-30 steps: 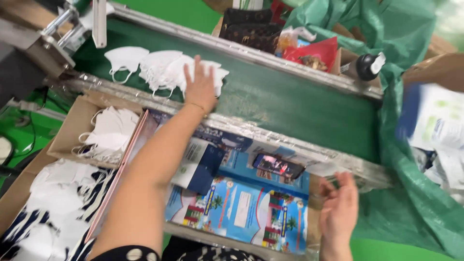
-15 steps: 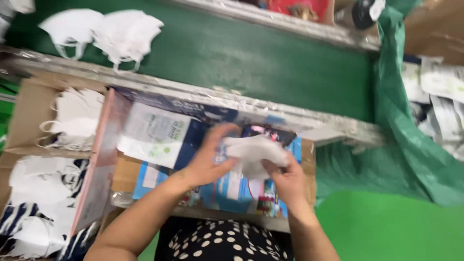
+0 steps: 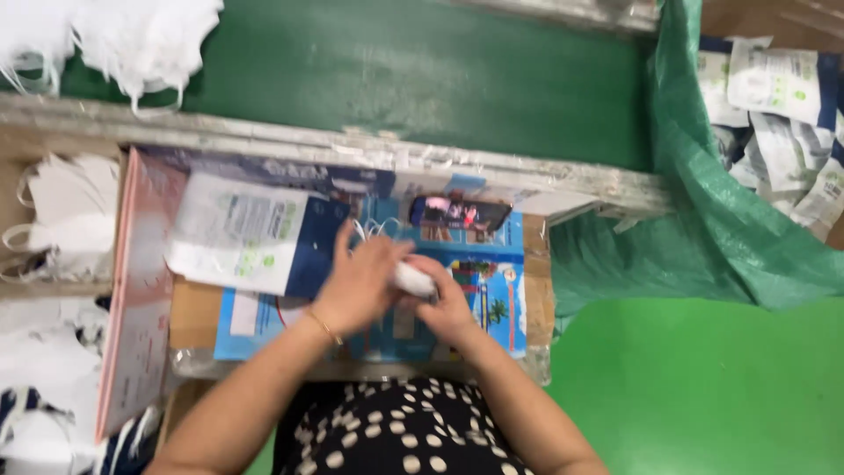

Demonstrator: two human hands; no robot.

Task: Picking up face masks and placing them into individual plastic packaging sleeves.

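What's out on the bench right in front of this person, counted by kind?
Folded white mask, held between the left hand and right hand: 1
Phone propped at the back: 1
White and blue pouch lying flat: 1
Pink board at the left edge: 1
Total: 4

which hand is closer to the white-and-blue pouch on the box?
Left. The left hand sits right beside the white-and-blue pouch's right edge; the right hand is farther right, both folding a white mask.
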